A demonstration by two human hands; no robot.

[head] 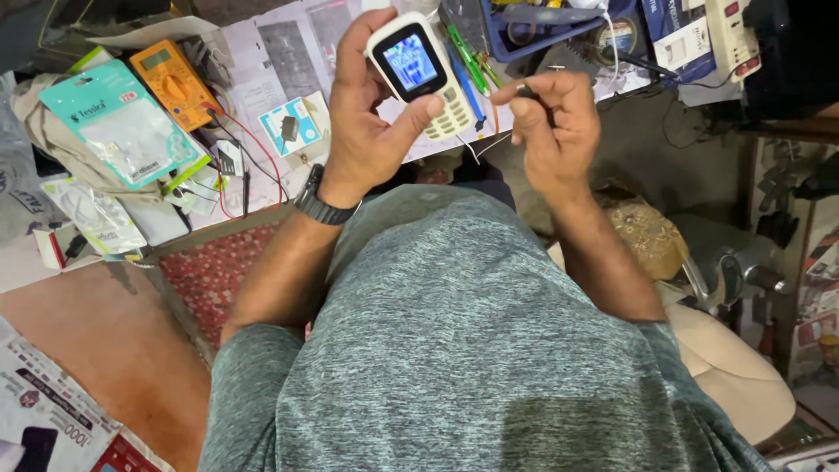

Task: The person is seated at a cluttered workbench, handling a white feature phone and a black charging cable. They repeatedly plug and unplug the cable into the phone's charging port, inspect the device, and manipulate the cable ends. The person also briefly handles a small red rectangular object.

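Now my left hand (pixel 367 131) holds the white phone (pixel 419 74), screen lit; beside the phone my right hand (pixel 551 131) pinches a small plug (pixel 525 90), which I judge must next meet its port.

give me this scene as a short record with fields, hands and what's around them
left hand: left hand holds a white keypad phone upright, thumb on its keys
phone screen: lit, showing a blue picture
right hand: right hand pinches a small dark plug beside the phone, with a thin white wire hanging under it
wrist: black watch on the left wrist
bench: orange multimeter with red and black leads, teal accessory packet
far right: white power strip
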